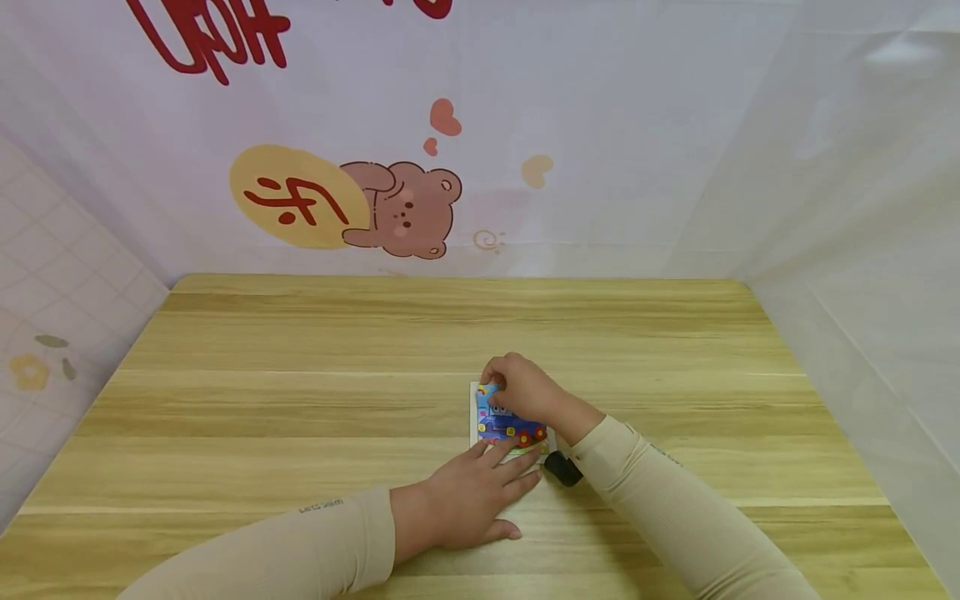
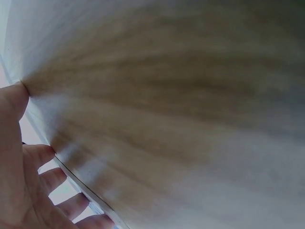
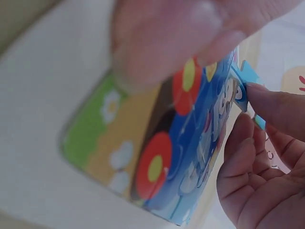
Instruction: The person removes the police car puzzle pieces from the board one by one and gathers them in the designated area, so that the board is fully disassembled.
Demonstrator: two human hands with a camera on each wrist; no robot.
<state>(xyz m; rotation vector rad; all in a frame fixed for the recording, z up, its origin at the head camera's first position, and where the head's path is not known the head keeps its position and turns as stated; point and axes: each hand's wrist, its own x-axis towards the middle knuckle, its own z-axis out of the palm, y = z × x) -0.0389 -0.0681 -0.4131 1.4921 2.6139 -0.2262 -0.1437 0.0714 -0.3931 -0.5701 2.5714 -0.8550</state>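
Note:
A small jigsaw puzzle (image 1: pixel 495 428) lies on the table, showing a blue vehicle with red and yellow wheels inside a white border. Over its far side is my right hand (image 1: pixel 528 392). In the right wrist view, that thumb and forefinger pinch a light blue puzzle piece (image 3: pixel 249 72), tilted up at the picture's edge. Whether the piece touches its neighbours I cannot tell. My left hand (image 1: pixel 480 500) lies palm down with fingers spread, fingertips resting on the puzzle's near edge. In the right wrist view, blurred fingers (image 3: pixel 167 43) cover part of the picture.
The wood-grain table (image 1: pixel 300 333) spreads around the puzzle. A black object (image 1: pixel 562 469) sits by my right wrist. Behind the table hangs a pale sheet (image 1: pixel 615 150) printed with a bear and hearts, and pale sheets flank both sides.

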